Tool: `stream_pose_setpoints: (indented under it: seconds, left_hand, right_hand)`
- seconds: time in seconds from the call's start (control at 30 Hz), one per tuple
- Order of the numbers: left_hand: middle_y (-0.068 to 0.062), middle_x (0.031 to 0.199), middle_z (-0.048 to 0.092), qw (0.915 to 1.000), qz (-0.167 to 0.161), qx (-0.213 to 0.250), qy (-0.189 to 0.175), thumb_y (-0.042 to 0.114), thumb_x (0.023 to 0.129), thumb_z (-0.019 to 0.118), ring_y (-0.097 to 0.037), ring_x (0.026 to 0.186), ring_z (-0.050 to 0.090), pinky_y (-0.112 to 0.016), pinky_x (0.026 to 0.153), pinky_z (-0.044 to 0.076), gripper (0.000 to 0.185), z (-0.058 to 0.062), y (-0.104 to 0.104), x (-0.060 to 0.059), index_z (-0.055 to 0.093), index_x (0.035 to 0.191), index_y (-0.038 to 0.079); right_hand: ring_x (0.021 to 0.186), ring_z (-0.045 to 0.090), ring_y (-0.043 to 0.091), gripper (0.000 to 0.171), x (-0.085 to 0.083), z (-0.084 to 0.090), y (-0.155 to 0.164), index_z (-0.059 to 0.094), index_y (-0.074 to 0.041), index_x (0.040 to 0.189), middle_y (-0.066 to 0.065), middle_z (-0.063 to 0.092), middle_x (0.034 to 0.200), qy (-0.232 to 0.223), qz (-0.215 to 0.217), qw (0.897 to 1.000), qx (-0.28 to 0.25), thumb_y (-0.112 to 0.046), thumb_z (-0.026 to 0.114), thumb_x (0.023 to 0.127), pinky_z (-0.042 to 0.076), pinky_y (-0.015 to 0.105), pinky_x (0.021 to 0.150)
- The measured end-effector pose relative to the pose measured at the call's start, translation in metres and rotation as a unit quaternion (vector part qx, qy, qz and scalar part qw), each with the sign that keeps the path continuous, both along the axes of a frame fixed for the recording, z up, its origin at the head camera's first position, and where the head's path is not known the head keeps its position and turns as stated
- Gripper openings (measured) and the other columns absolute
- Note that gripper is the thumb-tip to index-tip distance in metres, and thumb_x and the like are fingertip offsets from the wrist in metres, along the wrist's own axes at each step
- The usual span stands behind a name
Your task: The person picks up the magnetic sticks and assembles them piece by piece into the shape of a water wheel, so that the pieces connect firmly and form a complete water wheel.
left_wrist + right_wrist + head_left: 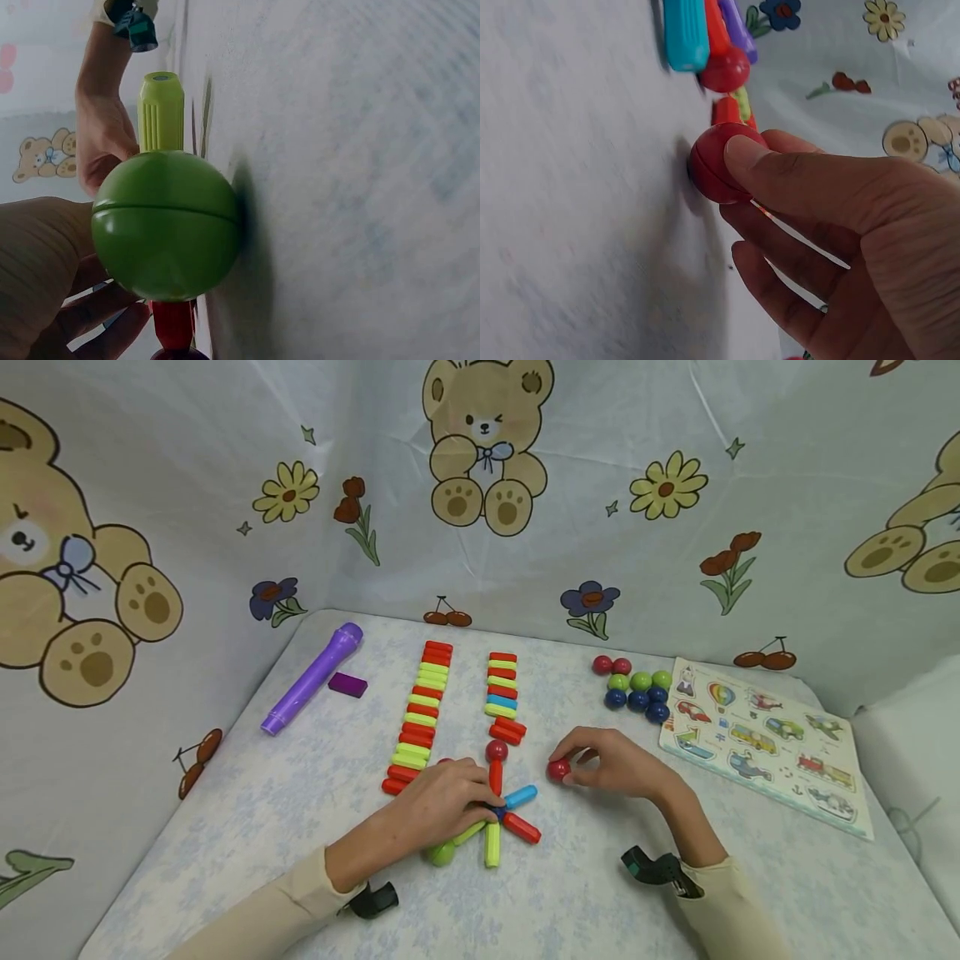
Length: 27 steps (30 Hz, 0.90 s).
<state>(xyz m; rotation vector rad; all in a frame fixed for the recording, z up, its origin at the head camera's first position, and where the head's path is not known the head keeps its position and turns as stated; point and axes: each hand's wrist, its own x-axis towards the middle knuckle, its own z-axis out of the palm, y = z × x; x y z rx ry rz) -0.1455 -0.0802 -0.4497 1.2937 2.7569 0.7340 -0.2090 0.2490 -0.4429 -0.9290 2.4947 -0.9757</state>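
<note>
A star of magnetic sticks [504,817] lies on the table in front of me, with a dark red ball [497,750] at its top arm and a green ball [441,853] [166,225] at its lower left arm. My left hand [483,806] rests across the star's left side, fingertips on the hub. My right hand [566,772] pinches a red ball [558,769] [716,165] between thumb [780,169] and fingers, low on the table just right of the star. The blue stick [521,796] [685,34] points toward that ball.
Two rows of red, yellow-green and blue sticks [420,718] [504,693] lie behind the star. A purple tube [315,677] and purple block [348,684] are at the back left. Several loose balls [637,689] and a vehicle puzzle board [765,739] are at the right. Printed fabric walls surround the table.
</note>
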Motion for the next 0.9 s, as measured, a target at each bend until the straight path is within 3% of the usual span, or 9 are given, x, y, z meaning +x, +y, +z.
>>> stream_pose_setpoints:
  seconds: [0.17,0.57,0.9]
  left_hand:
    - [0.009,0.096,0.072,1.0,0.0,0.005,-0.005,0.034,0.097,0.083,-0.007,0.087,0.06,-0.019,0.076,0.051,0.021,-0.001,-0.001,0.0,0.086,0.113,0.02]
    - [0.009,0.096,0.077,1.0,0.004,-0.001,0.002,0.031,0.094,0.086,-0.005,0.086,0.064,-0.018,0.077,0.054,0.019,0.001,-0.001,0.0,0.087,0.109,0.018]
    - [0.008,0.102,0.072,0.9997,-0.003,-0.012,-0.02,0.028,0.099,0.081,-0.007,0.094,0.06,-0.019,0.081,0.054,0.018,0.004,-0.005,0.0,0.086,0.114,0.02]
  right_hand:
    - [0.112,0.067,0.013,0.031,0.005,-0.001,-0.016,0.076,-0.018,0.121,-0.008,0.074,0.12,-0.02,0.034,0.999,-0.013,-0.007,0.084,0.094,0.06,0.045,0.099]
    - [0.112,0.066,0.014,0.031,0.008,0.0,-0.02,0.077,-0.022,0.122,-0.008,0.072,0.121,-0.056,0.035,0.998,-0.005,-0.009,0.083,0.094,0.06,0.044,0.1]
    - [0.117,0.068,0.022,0.037,0.003,-0.003,-0.017,0.074,-0.014,0.129,-0.002,0.073,0.127,-0.019,0.018,0.999,-0.026,-0.011,0.085,0.093,0.059,0.049,0.102]
